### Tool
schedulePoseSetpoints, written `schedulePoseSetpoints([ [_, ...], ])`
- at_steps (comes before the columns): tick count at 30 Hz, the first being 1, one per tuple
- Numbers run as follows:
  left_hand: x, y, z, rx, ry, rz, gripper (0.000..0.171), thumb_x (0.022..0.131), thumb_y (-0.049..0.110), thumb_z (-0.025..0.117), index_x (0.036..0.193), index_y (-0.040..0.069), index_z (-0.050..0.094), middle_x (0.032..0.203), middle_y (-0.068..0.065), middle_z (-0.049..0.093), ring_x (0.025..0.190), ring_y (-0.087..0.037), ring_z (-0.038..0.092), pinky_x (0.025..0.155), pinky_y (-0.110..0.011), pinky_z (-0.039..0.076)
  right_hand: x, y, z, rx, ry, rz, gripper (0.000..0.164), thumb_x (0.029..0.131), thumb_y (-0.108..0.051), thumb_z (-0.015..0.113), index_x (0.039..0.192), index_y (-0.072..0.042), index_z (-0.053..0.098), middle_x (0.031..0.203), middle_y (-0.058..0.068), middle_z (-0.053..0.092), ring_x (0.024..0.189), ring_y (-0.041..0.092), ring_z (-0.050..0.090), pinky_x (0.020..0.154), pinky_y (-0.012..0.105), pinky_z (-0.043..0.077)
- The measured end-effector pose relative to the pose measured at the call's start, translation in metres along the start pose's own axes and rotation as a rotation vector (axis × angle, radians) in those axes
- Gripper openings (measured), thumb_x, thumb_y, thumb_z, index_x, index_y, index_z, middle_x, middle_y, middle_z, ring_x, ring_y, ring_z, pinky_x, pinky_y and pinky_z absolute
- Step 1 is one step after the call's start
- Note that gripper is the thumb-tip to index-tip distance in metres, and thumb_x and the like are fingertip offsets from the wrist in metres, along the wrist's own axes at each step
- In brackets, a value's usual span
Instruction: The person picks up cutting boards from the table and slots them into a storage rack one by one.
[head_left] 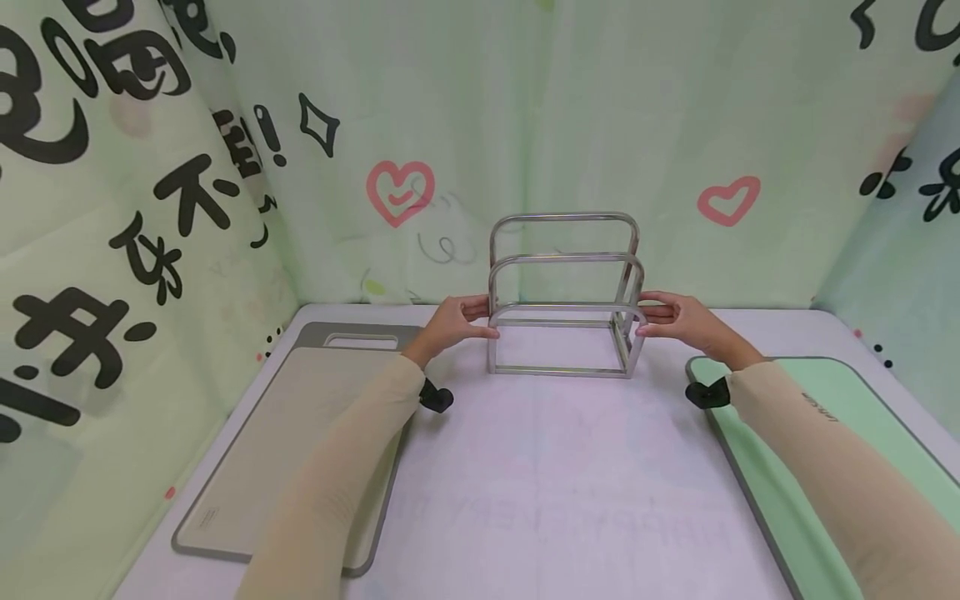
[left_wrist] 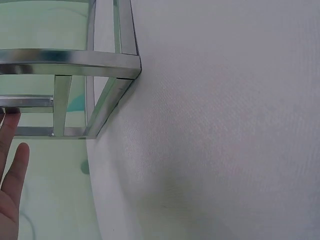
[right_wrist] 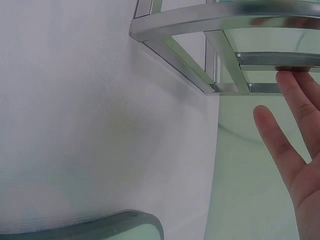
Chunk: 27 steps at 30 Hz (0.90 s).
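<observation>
So on my left there's the beige cutting board [head_left: 300, 442] lying flat on the table [head_left: 540, 467]. My left hand [head_left: 450, 325] is flat-fingered against the left side of the metal rack [head_left: 564, 296], just touching, not gripping. The rack stands upright mid-table near the back curtain [head_left: 525, 125]. My right hand [head_left: 686, 321] does the same on the right side, fingers straight. The green cutting board [head_left: 817, 442] is far right

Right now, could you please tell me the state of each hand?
Left hand: open, straight fingers touching the rack on its left side.
Right hand: open, straight fingers touching the rack's right side.
</observation>
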<state>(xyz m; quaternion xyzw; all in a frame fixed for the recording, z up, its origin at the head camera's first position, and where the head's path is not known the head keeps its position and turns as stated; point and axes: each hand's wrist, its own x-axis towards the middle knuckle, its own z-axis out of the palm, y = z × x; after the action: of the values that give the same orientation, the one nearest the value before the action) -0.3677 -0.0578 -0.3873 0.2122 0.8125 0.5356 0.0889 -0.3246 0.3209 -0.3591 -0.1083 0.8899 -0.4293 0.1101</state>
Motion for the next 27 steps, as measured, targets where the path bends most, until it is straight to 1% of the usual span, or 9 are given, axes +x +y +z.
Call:
schedulePoseSetpoints([
  [4, 0.001, -0.004, 0.002, -0.025, 0.001, 0.002, 0.071, 0.077, 0.007, 0.076, 0.138, -0.002, 0.043, 0.137, -0.017, 0.052, 0.128, -0.026, 0.05, 0.107, -0.041, 0.039, -0.003, -0.001, 0.001, 0.0, 0.003, -0.001, 0.076, 0.09, -0.023, 0.064, 0.147, 0.003, 0.02, 0.143, 0.031, 0.037, 0.132, 0.043, 0.038, 0.107, 0.057, 0.03],
  [8, 0.002, -0.006, 0.003, -0.041, 0.01, 0.006, 0.071, 0.078, 0.007, 0.075, 0.14, -0.001, 0.04, 0.139, -0.017, 0.05, 0.129, -0.026, 0.049, 0.108, -0.042, 0.038, -0.004, -0.002, 0.003, -0.013, 0.008, -0.01, 0.076, 0.091, -0.027, 0.062, 0.147, 0.001, 0.02, 0.144, 0.03, 0.035, 0.134, 0.043, 0.035, 0.108, 0.059, 0.029],
  [13, 0.001, -0.006, 0.005, -0.063, 0.006, 0.007, 0.072, 0.08, 0.007, 0.073, 0.142, 0.0, 0.038, 0.141, -0.017, 0.047, 0.13, -0.027, 0.047, 0.109, -0.043, 0.036, -0.006, 0.0, 0.004, -0.016, 0.019, -0.001, 0.076, 0.091, -0.03, 0.062, 0.148, -0.001, 0.021, 0.145, 0.03, 0.034, 0.135, 0.043, 0.033, 0.108, 0.061, 0.028],
  [17, -0.001, -0.006, 0.005, -0.032, -0.019, 0.012, 0.077, 0.081, 0.009, 0.073, 0.146, 0.005, 0.032, 0.146, -0.014, 0.042, 0.135, -0.025, 0.041, 0.112, -0.044, 0.032, -0.007, 0.0, 0.005, 0.001, 0.019, -0.008, 0.079, 0.091, -0.029, 0.062, 0.149, -0.001, 0.017, 0.147, 0.029, 0.03, 0.136, 0.043, 0.031, 0.108, 0.059, 0.028],
  [20, -0.005, -0.004, 0.003, 0.014, -0.035, 0.031, 0.082, 0.082, 0.011, 0.072, 0.149, 0.009, 0.024, 0.15, -0.011, 0.035, 0.139, -0.022, 0.034, 0.115, -0.043, 0.028, -0.009, -0.005, 0.006, 0.029, 0.028, -0.037, 0.082, 0.091, -0.025, 0.063, 0.15, -0.001, 0.012, 0.151, 0.027, 0.026, 0.138, 0.041, 0.027, 0.109, 0.056, 0.028],
  [22, -0.01, -0.001, 0.001, 0.042, -0.036, 0.054, 0.083, 0.083, 0.011, 0.071, 0.15, 0.01, 0.021, 0.152, -0.01, 0.033, 0.141, -0.022, 0.031, 0.116, -0.042, 0.026, -0.012, -0.009, 0.007, 0.039, 0.043, -0.064, 0.084, 0.09, -0.023, 0.064, 0.15, -0.002, 0.009, 0.153, 0.025, 0.022, 0.14, 0.041, 0.023, 0.109, 0.056, 0.027],
  [27, -0.019, 0.013, -0.007, 0.083, 0.0, 0.137, 0.079, 0.087, 0.011, 0.067, 0.15, 0.008, 0.02, 0.153, -0.01, 0.03, 0.143, -0.022, 0.028, 0.117, -0.037, 0.024, -0.018, -0.024, 0.007, 0.033, 0.103, -0.13, 0.088, 0.089, -0.02, 0.066, 0.151, -0.006, 0.006, 0.155, 0.022, 0.018, 0.141, 0.04, 0.019, 0.11, 0.058, 0.024],
])
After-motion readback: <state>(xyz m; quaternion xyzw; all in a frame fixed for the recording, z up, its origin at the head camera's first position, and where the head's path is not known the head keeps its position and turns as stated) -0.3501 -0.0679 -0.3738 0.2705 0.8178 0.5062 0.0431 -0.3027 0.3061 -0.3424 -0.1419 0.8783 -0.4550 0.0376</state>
